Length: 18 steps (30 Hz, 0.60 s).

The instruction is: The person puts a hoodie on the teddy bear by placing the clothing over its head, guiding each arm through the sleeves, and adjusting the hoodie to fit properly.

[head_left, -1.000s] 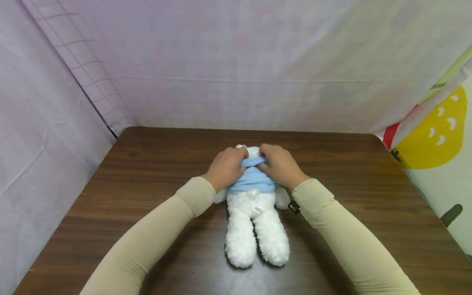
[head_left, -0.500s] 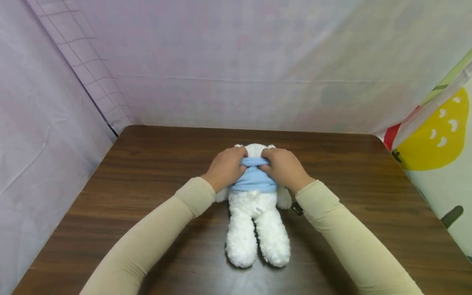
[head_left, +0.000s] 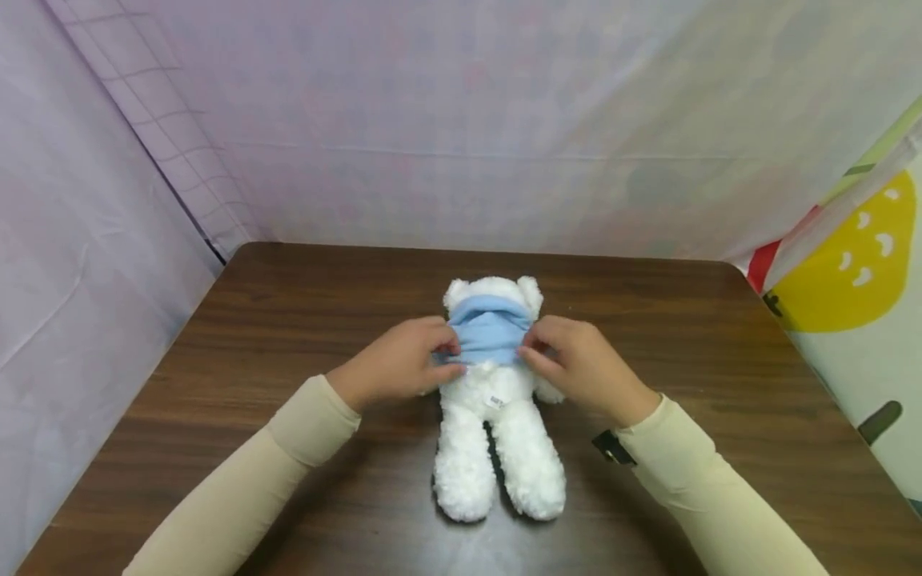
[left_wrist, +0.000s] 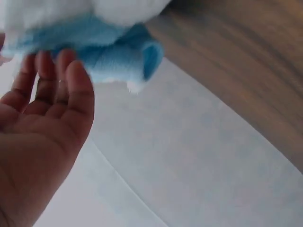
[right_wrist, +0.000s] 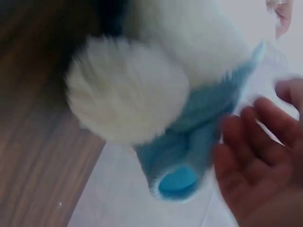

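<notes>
A white plush bear (head_left: 464, 472) lies on the table with its legs toward me. Blue knitted clothing (head_left: 493, 332) covers its upper body, the collar up near the back of the head. My left hand (head_left: 403, 360) is at the garment's lower left side, fingers loosely bent, thumb apart. On the opposite side my right hand (head_left: 583, 364) is beside the hem with bent fingers. In the left wrist view, fingertips meet the blue cloth (left_wrist: 109, 56). An empty-looking sleeve opening (right_wrist: 177, 182) shows in the right wrist view, next to a fluffy white paw (right_wrist: 125, 90).
The dark wood-grain table (head_left: 288, 312) extends around the toy on all sides. Behind it hangs a pale patterned curtain (head_left: 461, 144), with another white cloth (head_left: 86, 280) at the left. A printed yellow shape (head_left: 850, 272) is on the right-hand cloth.
Both hands have let go of the collar and moved apart, down to the garment's sides. The bear's head and ears now show, and the collar lies farther up.
</notes>
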Motion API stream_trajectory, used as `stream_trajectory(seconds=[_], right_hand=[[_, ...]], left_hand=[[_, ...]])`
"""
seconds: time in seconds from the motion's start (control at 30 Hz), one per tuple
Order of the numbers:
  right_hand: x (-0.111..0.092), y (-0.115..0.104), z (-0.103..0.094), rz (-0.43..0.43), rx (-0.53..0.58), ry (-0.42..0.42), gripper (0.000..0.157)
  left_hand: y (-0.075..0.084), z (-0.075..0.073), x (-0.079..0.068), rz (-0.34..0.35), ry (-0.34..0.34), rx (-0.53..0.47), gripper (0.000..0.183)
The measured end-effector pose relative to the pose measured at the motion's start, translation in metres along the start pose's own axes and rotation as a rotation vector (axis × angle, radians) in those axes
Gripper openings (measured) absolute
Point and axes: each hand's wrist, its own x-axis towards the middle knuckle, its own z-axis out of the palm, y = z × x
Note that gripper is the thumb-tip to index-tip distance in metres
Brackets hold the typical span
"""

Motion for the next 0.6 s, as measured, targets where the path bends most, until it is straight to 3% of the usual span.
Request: stream_trajectory(seconds=[0.07, 0.13, 0.23, 0.3, 0.6], right_hand=[[-0.002, -0.003, 0.003, -0.003, -0.026, -0.105, 0.019], [-0.003, -0.002, 0.006, 0.014, -0.073, -0.181, 0.038], [-0.001, 0.005, 0.012, 0.039, -0.148, -0.226, 0.06], [0.001, 0.011, 0.017, 0.049, -0.182, -0.233, 0.065], [0.009, 0.029, 0.032, 0.019, -0.22, -0.11, 0.029]], left_hand=[[0.001, 0.005, -0.004, -0.006, -0.065, 0.022, 0.033], [0.0, 0.01, -0.003, -0.023, -0.087, 0.063, 0.048], [-0.003, 0.017, 0.004, -0.061, -0.07, 0.112, 0.06], [-0.007, 0.023, 0.01, -0.081, -0.044, 0.151, 0.06], [-0.016, 0.04, 0.029, -0.064, 0.116, 0.265, 0.022]])
